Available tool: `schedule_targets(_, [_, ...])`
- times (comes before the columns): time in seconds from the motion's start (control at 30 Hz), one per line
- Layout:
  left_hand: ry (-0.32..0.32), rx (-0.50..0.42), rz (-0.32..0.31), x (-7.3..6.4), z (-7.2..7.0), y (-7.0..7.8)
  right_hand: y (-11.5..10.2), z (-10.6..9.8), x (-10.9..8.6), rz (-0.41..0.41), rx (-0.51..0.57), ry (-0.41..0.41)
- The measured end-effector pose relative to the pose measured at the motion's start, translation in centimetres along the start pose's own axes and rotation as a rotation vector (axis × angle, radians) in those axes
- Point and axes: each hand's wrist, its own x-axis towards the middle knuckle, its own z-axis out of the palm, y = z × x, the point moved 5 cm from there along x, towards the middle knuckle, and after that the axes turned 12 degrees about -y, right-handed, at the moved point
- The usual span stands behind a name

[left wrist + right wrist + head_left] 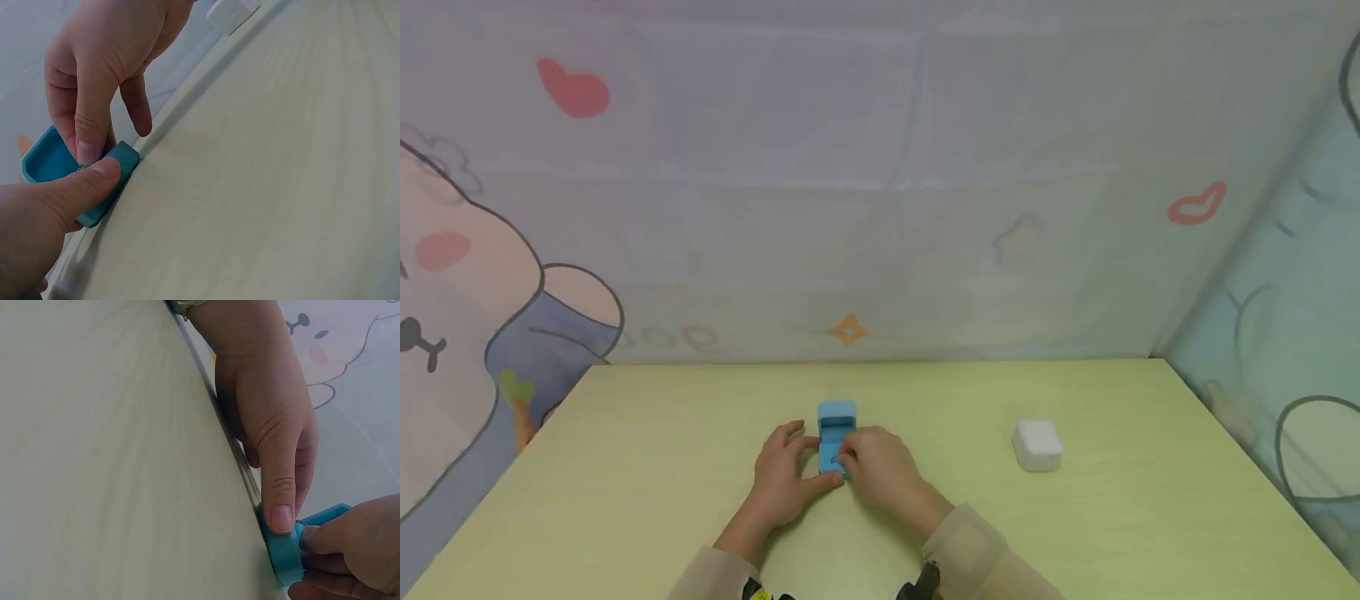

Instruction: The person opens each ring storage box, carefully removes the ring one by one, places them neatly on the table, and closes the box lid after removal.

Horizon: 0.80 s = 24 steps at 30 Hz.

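A small blue ring box point(837, 410) stands on the table with its lid raised, away from the person. My left hand point(781, 482) grips it from the left, thumb across the front edge and fingers along the side. From the right, my right hand point(886, 469) reaches down into the box, thumb and forefinger pinched at a thin ring point(835, 459) in the base. Most of the ring is hidden by the fingertips. In the left wrist view, the left thumb lies on the rim of the box point(128, 156), close beside the right fingertips.
A small white box point(1037, 445) sits on the pale yellow-green table point(1112, 533), to the right of the hands. Behind the table hangs a printed cloth point(880, 208) with hearts and a cartoon animal; it also covers the right side.
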Motion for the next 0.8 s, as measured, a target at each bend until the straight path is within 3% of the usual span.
schedule_targets(0.8, [0.015,-0.01,-0.012,-0.03,0.03,-0.13,0.22,0.42,-0.07,0.001,-0.004,0.015])
